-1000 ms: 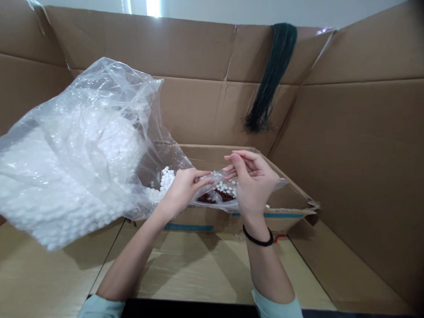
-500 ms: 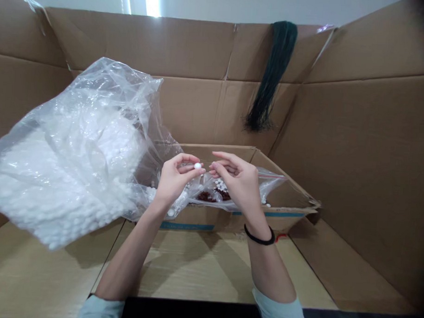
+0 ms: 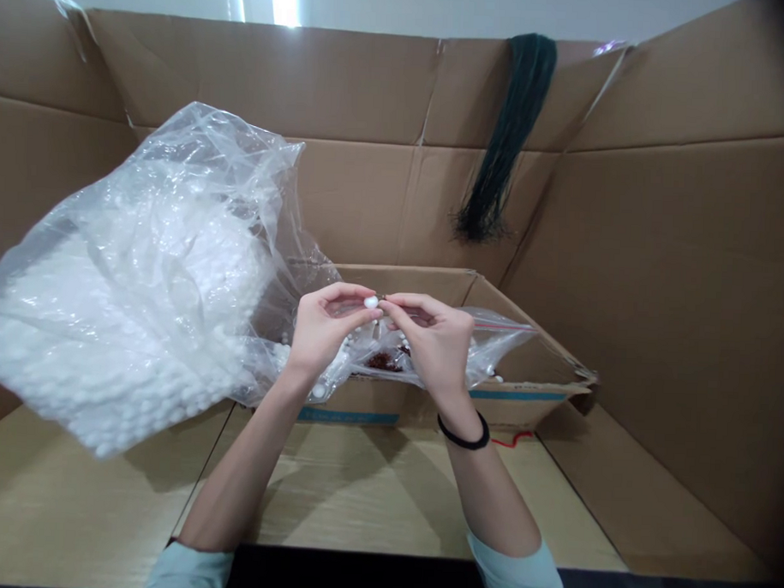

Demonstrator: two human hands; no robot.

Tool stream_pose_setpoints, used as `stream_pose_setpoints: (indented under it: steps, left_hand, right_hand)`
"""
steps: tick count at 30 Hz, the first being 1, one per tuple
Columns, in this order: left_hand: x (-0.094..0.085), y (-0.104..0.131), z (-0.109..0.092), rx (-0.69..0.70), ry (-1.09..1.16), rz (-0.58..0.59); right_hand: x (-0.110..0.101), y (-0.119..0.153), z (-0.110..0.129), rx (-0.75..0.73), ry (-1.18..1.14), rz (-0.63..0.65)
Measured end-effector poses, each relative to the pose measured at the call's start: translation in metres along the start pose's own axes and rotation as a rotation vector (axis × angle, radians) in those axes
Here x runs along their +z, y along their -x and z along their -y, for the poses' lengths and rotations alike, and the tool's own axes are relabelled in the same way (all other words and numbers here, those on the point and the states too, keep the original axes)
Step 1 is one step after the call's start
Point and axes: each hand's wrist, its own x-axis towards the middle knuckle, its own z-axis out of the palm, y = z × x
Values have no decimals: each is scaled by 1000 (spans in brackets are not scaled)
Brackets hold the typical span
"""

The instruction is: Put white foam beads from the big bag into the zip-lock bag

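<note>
Between the thumb and fingertips of my left hand [image 3: 323, 330] is a small white ball [image 3: 371, 302]. My right hand [image 3: 437, 334] is closed in a pinch right beside the ball, and a tiny brownish bit shows at its fingertips, too small to name. Both hands are held above an open cardboard box [image 3: 349, 413]. Under them in the box lies a clear zip bag [image 3: 499, 332] with dark red-brown pieces [image 3: 384, 361] and small white balls, partly hidden by my right hand.
A large clear plastic bag [image 3: 148, 277] full of white balls stands at the left, its mouth spilling into the box. Dark green strands [image 3: 513, 135] hang over the back cardboard wall [image 3: 258, 83]. A red string [image 3: 514, 439] lies on the table [image 3: 359, 490] near my right wrist.
My right hand has moved left to the white ball, and its spread fingers have closed into a pinch. My left hand still holds the ball, almost in place.
</note>
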Motion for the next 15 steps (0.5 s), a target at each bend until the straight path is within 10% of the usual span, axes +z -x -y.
stream_pose_setpoints:
  steps: [15]
  left_hand:
    - [0,0,3,63,-2,-68]
  right_hand:
    - [9,5,-1,-78,-18,-19]
